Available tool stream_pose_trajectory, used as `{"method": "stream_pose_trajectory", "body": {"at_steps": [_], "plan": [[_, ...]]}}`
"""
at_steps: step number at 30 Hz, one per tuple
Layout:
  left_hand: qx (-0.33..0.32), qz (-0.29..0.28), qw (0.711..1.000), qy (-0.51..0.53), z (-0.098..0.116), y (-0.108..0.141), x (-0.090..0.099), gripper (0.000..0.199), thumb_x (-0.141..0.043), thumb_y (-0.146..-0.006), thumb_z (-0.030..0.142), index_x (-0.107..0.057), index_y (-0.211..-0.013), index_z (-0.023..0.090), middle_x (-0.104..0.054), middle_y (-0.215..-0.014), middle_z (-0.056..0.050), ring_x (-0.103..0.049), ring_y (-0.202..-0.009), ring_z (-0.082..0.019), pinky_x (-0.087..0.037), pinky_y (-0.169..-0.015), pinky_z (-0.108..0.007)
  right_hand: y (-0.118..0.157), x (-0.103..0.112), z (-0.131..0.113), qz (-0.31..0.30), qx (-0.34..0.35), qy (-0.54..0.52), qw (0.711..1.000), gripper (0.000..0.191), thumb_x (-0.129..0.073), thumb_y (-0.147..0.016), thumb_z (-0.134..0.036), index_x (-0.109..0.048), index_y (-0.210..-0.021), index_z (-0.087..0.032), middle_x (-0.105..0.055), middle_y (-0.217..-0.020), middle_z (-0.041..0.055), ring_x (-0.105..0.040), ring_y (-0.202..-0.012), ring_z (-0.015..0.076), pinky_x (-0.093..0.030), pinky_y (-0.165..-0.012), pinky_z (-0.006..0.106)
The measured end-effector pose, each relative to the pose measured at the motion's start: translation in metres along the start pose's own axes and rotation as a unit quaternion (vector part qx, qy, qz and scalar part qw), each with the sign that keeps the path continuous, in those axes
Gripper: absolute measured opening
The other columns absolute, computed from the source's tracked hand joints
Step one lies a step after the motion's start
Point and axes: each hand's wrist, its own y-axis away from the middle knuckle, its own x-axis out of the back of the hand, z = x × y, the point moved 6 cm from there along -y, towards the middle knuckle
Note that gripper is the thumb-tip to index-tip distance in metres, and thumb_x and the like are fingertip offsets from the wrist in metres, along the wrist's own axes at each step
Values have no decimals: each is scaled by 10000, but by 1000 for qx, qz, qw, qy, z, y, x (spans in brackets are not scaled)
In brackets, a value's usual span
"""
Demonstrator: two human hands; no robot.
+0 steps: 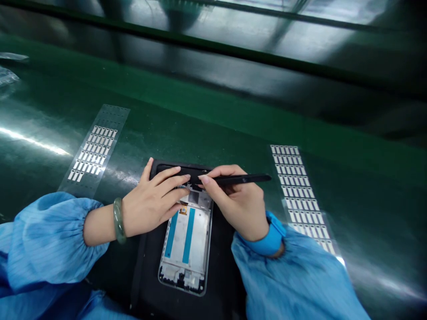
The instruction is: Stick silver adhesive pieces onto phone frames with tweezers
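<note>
An opened phone frame (180,266) lies in a black holder (147,275), its metal inner side facing up with two blue strips running along it. My left hand (156,200) rests over the upper left part of the phone, fingers spread and flat, with a green bangle at the wrist. Between the thumb and fingers of my right hand (238,200) is a pair of slim black tweezers (247,178), their back end pointing right. The tips reach the top of the phone near my left fingertips; what they touch there is too small to make out.
To the left lies a clear sheet (113,116) with rows of small white stickers, some rows gone. Another such sticker sheet (296,186) lies right of my right hand. Crumpled clear plastic (8,76) is at the far left of the green table (200,120).
</note>
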Motion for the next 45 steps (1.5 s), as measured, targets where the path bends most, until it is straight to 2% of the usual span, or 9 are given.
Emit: {"method": "stream_pose_trajectory", "body": {"at_steps": [3,9,17,26,34,41,45], "plan": [[-5,2,1000,8,0,0,1,262,-399,-939,239,-540,-1153,185,-531,-1314,-55,-358,-1312,-236,-30,-1105,-617,1,0,1,0,21,2,1000,136,-629,-811,-340,-614,-795,-206,-622,-759,12,-622,-616,154,-504,-545,261],[-11,1,1000,24,0,-1,2,272,-399,-938,224,-544,-1161,167,-565,-1271,-58,-374,-1304,-222,17,-1109,-602,2,4,-10,25,111,9,994,47,-647,-802,-231,-604,-813,-214,-631,-763,-3,-617,-658,146,-512,-607,262],[-13,2,999,31,0,-1,2,275,-408,-931,213,-547,-1163,163,-574,-1256,-64,-386,-1299,-216,41,-1111,-590,2,2,-2,11,86,-32,996,69,-649,-804,-249,-596,-836,-220,-645,-782,11,-639,-673,170,-520,-602,296],[-17,5,999,38,0,0,2,273,-406,-933,211,-552,-1155,147,-578,-1247,-60,-389,-1298,-216,86,-1102,-590,2,0,-6,-3,92,-6,996,49,-642,-807,-228,-608,-837,-210,-638,-784,3,-620,-666,145,-493,-569,253],[-16,6,999,38,0,0,2,273,-406,-932,213,-546,-1161,159,-577,-1247,-66,-393,-1294,-218,62,-1102,-601,0,-1,-8,-3,106,14,994,30,-630,-812,-224,-602,-819,-213,-631,-765,-9,-616,-650,133,-510,-588,243],[-5,7,1000,25,-2,2,2,278,-407,-933,252,-549,-1159,172,-530,-1274,-121,-358,-1313,-262,-90,-1081,-637,1,0,-7,11,114,23,993,32,-636,-812,-223,-609,-827,-213,-645,-785,-8,-639,-651,136,-524,-608,249],[-5,9,1000,26,-1,2,2,278,-407,-933,255,-542,-1162,174,-555,-1230,-115,-390,-1288,-262,-100,-1075,-646,3,0,-9,21,124,30,992,25,-633,-814,-217,-613,-830,-212,-649,-791,-4,-636,-650,135,-528,-607,251]]}}
